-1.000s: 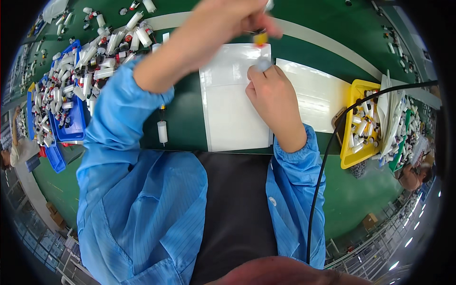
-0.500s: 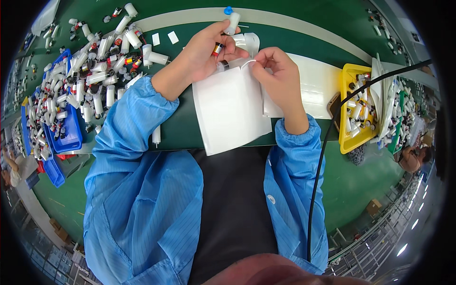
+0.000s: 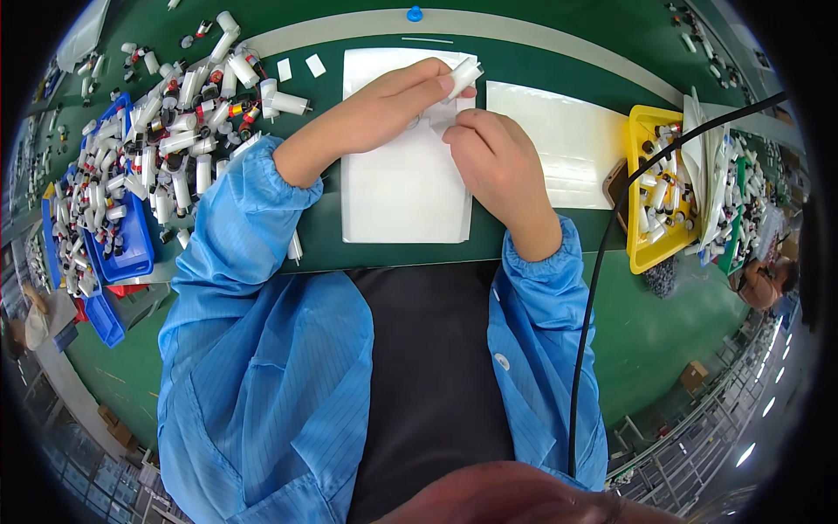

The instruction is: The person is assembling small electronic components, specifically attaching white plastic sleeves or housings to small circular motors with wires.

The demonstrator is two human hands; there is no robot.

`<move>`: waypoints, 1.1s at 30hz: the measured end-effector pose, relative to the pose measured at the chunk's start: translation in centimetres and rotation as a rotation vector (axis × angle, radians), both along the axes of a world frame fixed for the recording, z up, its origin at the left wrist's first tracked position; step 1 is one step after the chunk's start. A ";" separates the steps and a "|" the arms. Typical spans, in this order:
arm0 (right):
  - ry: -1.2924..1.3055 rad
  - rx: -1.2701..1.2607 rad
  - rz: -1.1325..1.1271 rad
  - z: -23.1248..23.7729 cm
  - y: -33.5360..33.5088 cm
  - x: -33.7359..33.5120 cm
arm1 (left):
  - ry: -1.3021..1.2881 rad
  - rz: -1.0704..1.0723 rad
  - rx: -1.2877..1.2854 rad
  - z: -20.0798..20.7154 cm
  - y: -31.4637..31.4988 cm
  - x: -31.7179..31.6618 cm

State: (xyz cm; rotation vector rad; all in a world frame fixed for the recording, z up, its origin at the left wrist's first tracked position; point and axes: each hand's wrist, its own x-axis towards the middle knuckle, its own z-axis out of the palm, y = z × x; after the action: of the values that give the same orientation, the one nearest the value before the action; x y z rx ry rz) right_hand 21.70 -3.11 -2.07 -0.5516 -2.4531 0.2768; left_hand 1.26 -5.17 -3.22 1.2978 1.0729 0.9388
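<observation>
A white plastic cylinder [image 3: 464, 77] is gripped in my left hand [image 3: 393, 105], tilted with its ridged end pointing up and right. Under that hand lies a white sheet [image 3: 406, 196], flat on the green table. My right hand [image 3: 499, 162] is closed just right of the cylinder, its fingertips pinched together over the sheet's right side. What sits between those fingertips, if anything, is too small to tell. Part of a clear, shiny piece shows between the two hands, mostly hidden by my left fingers.
Heaped white cylinders [image 3: 179, 140] with red and black parts spread at left, around blue trays [image 3: 135, 240]. A second white sheet [image 3: 567, 148] lies right, before a yellow basket [image 3: 642, 253] of similar parts. A black cable [image 3: 602, 253] crosses the right side. A blue knob [image 3: 415, 14] stands far.
The sheet, bent up toward my hands before, now lies flat. The cylinder in my left hand has tipped right and come nearer. A small red-and-black part by my left fingers is now out of sight.
</observation>
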 end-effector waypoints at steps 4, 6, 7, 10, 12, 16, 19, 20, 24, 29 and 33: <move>0.186 -0.218 -0.199 -1.1 -0.3 0.3 | 0.102 -0.061 0.019 1.0 -0.1 -0.1; 0.200 -0.269 -0.279 -1.2 -0.2 0.2 | 0.132 -0.079 0.045 0.4 0.0 -0.2; 0.202 -0.274 -0.276 -1.2 -0.1 0.2 | 0.148 -0.088 0.057 0.2 0.1 -0.2; 0.176 -0.306 -0.262 -0.7 -0.2 0.0 | 0.103 -0.110 -0.010 0.3 0.2 -0.6; 0.123 -0.340 -0.252 0.5 -0.3 -0.4 | 0.067 -0.100 -0.030 0.2 0.1 -0.5; 0.085 -0.313 -0.176 -0.2 0.6 0.1 | 0.174 -0.186 0.019 0.5 -0.2 -1.2; 0.060 -0.291 -0.228 -0.2 0.8 0.0 | 0.173 -0.322 0.022 1.0 -0.2 -1.5; 0.066 -0.283 -0.247 -0.1 0.6 -0.2 | 0.129 -0.302 -0.016 1.4 -0.4 -1.7; 0.039 -0.186 -0.283 -0.5 0.3 -0.6 | 0.210 -0.207 0.300 2.2 -1.0 -1.9; 0.057 -0.189 -0.240 -0.9 0.2 -0.2 | 0.651 -0.320 0.548 5.0 -3.9 -1.5; 0.049 -0.204 -0.218 -1.0 0.5 -0.2 | 0.813 -0.257 0.564 4.7 -4.9 -0.3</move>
State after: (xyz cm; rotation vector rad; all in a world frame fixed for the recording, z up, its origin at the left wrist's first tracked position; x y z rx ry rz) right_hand 21.46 -2.62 -3.11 -0.8820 -2.3064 0.4470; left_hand 0.97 -10.12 1.51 2.3462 1.2299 0.5171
